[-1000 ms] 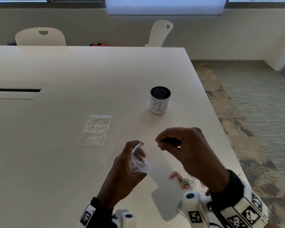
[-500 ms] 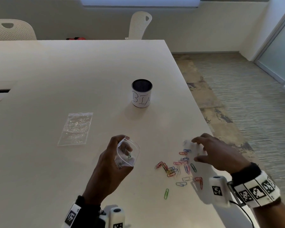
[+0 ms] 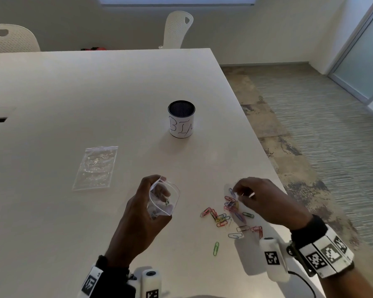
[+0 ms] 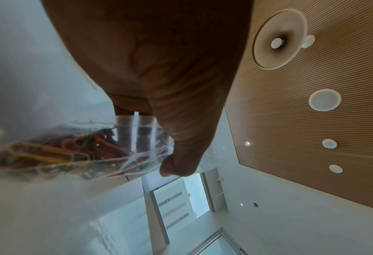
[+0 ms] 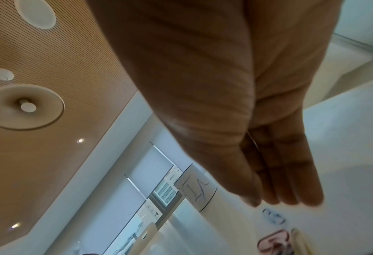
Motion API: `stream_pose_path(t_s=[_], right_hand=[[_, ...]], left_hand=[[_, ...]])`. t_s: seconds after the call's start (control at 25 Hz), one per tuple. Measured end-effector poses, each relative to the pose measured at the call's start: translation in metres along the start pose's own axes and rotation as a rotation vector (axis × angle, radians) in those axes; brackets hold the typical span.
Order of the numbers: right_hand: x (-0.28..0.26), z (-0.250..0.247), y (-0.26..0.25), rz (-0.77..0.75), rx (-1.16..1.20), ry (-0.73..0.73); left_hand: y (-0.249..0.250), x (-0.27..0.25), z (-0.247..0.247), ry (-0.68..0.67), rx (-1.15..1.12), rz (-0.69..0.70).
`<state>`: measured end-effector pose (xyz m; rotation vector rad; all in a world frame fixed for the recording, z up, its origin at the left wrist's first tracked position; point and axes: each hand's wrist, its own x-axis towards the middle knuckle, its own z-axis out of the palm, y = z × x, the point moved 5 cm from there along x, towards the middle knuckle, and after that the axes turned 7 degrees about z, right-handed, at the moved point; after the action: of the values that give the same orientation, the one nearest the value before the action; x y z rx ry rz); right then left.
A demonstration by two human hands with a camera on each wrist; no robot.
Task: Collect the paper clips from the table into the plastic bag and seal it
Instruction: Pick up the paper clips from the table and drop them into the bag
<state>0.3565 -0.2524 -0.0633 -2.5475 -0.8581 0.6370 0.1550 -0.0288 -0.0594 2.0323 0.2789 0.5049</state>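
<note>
Spare bag (image 3: pixel 95 167): clear zip bag lying flat on the desk (image 3: pixel 73 93), left of the hands.
Left hand (image 3: pixel 145 214): raised above the desk, fingers curled round an open clear plastic bag (image 3: pixel 164 197); coloured clips (image 4: pixel 50 151) lie inside it.
Cup (image 3: pixel 181 118): dark mesh, white label, upright beyond the hands.
Paper clips (image 3: pixel 226 214): coloured, scattered on the desk near its right edge; a green one (image 3: pixel 216 248) lies apart, nearer the person.
Right hand (image 3: pixel 265 201): low over the scatter, fingertips drawn together; whether they pinch a clip cannot be told.
</note>
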Motion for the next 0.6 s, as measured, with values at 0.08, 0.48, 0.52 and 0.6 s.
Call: stream_pose_path(t_s=[0.08,0.48,0.52,0.6], right_hand=[[0.005,-0.008,0.004,0.016,-0.018,0.097],[-0.011,0.014,-0.017,-0.112,-0.092,-0.151],[-0.015,0.009,-0.016,-0.106,-0.075,-0.166],[-0.023,-0.002,-0.012,-0.041,-0.107,-0.158]], left_hand=[[0.0,-0.001,-0.001,0.004,0.002,0.002],[-0.001,0.0,-0.001,-0.007,0.002,0.006],[-0.002,0.0,-0.001,-0.009,0.001,0.003],[-0.003,0.0,-0.001,-0.006,0.007,-0.001]])
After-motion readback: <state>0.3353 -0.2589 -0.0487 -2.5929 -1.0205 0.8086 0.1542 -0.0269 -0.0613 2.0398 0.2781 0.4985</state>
